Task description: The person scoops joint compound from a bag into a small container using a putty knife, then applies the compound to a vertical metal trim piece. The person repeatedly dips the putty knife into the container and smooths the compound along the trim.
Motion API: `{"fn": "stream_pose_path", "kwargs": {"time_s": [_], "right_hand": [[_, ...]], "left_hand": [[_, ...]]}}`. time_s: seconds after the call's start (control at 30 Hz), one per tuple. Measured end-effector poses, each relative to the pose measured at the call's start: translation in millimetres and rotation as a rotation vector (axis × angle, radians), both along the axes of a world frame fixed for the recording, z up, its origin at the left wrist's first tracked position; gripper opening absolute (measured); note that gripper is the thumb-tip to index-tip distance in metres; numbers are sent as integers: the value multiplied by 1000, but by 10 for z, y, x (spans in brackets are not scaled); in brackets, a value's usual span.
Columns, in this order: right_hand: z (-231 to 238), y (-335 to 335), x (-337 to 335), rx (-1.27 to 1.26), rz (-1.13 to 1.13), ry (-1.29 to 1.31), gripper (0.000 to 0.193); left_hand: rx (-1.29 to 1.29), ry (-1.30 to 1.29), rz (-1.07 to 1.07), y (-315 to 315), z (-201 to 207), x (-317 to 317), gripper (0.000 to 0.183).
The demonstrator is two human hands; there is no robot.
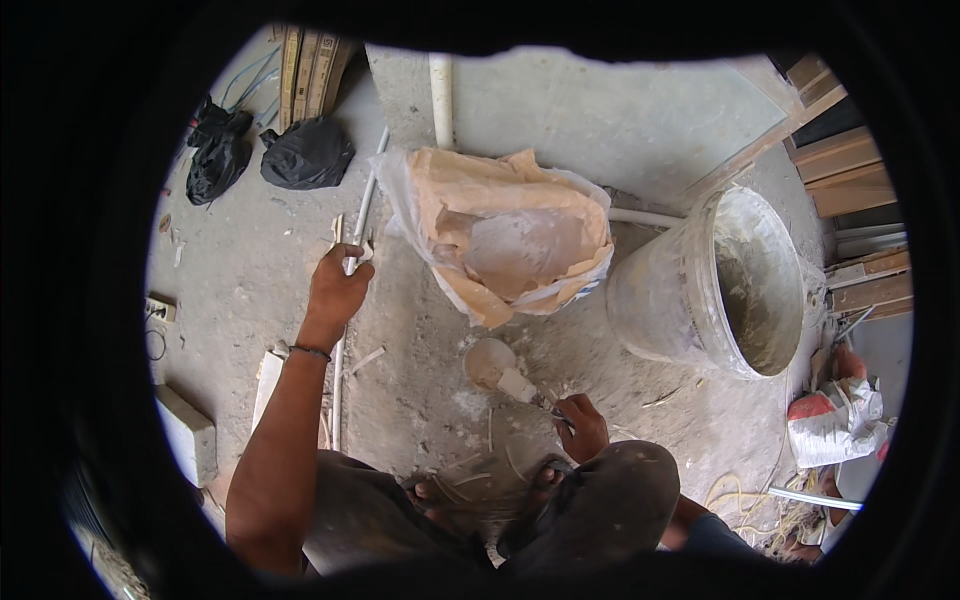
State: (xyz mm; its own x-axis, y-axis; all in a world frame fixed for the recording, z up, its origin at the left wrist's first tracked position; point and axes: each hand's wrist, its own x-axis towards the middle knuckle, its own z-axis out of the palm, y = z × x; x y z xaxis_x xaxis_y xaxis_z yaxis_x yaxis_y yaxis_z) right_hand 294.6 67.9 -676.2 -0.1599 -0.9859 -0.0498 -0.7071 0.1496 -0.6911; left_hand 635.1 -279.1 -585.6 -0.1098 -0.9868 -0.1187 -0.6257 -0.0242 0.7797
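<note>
My left hand reaches forward over the floor with its fingers pinched on a small whitish scrap. A long white pipe lies beneath that hand. Low in front of my knees, my right hand is closed round the handle of a putty knife. Its pale, coated end rests at the rim of a small round dusty cup on the floor. Beyond the cup stands an opened paper-lined sack with pale powder inside.
Right of the sack a plaster-smeared bucket leans with its mouth toward the right. Black bags lie at the far left. A white block sits at the left edge. Boards and a red-and-white sack are on the right.
</note>
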Motion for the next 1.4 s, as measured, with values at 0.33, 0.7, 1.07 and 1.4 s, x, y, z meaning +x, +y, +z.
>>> {"fn": "stream_pose_path", "kwargs": {"time_s": [0.33, 0.7, 1.07, 1.4], "right_hand": [[819, -120, -316, -9, 41, -125, 29], [895, -2812, -275, 85, 229, 335, 22], [701, -3147, -232, 104, 87, 509, 19], [751, -3069, -223, 186, 132, 710, 24]], "left_hand": [[35, -22, -10, -10, -84, 1, 32], [-15, 21, 20, -21, -117, 83, 31], [84, 47, 73, -90, -143, 312, 32], [49, 66, -42, -75, -142, 105, 31]]}}
